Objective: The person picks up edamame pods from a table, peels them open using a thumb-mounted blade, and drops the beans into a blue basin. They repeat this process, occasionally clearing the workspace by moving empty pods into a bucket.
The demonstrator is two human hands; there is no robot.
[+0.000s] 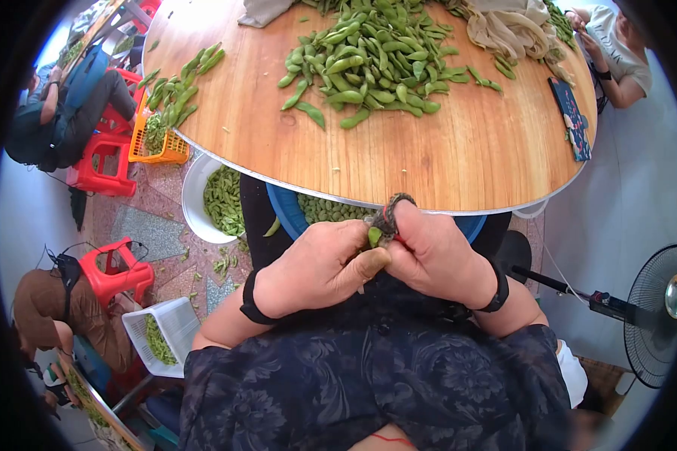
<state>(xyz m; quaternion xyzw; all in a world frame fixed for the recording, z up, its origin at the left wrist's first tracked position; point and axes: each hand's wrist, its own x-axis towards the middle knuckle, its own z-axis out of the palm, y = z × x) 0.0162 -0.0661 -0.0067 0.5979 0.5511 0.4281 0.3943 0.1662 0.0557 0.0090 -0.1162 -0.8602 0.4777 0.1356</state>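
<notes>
Over my lap, just in front of the table edge, my two hands meet. My left hand is closed, its fingertips pinching a green soybean pod, mostly hidden by the fingers. Pressed against it, my right hand is closed on a dark, wrapped loop-handled tool with a red strip; its working end is hidden. Below the hands sits a blue basin holding shelled green beans. A large heap of soybean pods lies on the wooden table ahead.
A smaller pod pile lies at the table's left. A white bucket of pods, orange basket, white basket and red stools stand left. A phone and cloth lie right; a fan stands nearby. Other people sit around.
</notes>
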